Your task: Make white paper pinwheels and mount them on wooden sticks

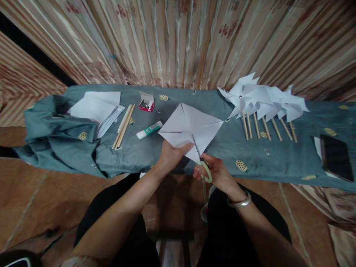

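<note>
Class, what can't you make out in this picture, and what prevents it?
In the head view:
- Most fingers of the left hand: hidden beneath the white paper.
- Part of the scissors: covered by the right hand.
- Full shapes of the pinwheels: they overlap.
- Print on the glue stick: too small, blurred.
- Black object, bottom left: cut off by the picture's edge.

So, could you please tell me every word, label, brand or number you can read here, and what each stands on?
None reads clearly:
Glue stick: lettering on the green label, too small and blurred.
Red box: any print is too small to read.
Tablecloth: small rectangular marks, too small to make out.
White paper and scissors: no lettering seen.
</note>
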Available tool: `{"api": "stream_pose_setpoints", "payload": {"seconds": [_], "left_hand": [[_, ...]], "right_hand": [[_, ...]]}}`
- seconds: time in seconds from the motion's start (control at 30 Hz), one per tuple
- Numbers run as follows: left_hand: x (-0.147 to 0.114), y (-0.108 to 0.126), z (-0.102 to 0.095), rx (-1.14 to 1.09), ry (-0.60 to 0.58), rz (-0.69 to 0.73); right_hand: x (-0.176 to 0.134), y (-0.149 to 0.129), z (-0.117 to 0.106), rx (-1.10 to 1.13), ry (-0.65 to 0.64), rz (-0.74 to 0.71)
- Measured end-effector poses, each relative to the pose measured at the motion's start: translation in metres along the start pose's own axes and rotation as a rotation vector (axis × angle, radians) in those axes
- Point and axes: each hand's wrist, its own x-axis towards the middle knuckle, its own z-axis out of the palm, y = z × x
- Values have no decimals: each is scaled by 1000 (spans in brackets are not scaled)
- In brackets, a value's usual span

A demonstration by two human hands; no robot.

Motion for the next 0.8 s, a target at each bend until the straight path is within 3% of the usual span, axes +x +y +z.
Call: {"api": "stream_pose_setpoints", "payload": {"seconds": [0.8], "left_hand": [[-1,-2,-2,-1,-11,28]], "right_hand": [[1,1,0,5,15,-5]]}}
